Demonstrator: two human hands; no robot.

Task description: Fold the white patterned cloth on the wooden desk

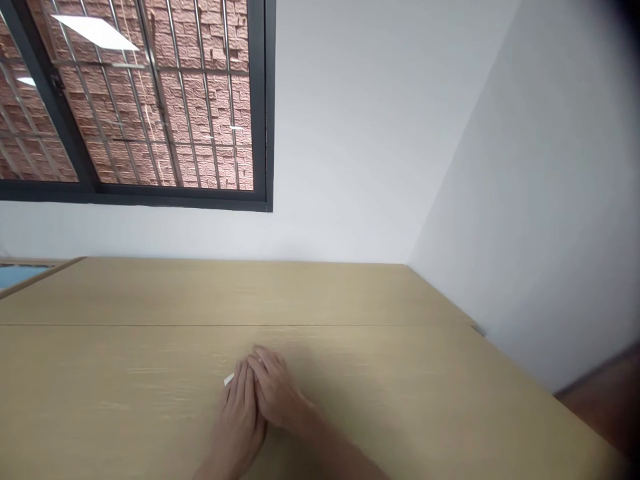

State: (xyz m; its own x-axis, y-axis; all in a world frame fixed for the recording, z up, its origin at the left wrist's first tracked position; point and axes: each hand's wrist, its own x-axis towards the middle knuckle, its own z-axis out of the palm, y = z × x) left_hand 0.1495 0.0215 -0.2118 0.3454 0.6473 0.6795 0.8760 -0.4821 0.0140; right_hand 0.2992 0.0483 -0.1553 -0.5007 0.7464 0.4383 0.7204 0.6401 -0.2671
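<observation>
My left hand (237,417) and my right hand (277,390) lie close together on the pale wood-grain tabletop (150,360), low in the middle of the head view. The right hand's fingers overlap the left hand's fingers. A small white strip (229,380) sticks out from beside the left hand's fingertips. Most of it is hidden, so I cannot tell what it is or whether either hand grips it.
A seam crosses the tabletop, whose far edge meets a white wall (325,227). Above it is a dark-framed window (150,100) with a metal grille and brick beyond. Another white wall (525,200) rises on the right, above a brown surface (605,400).
</observation>
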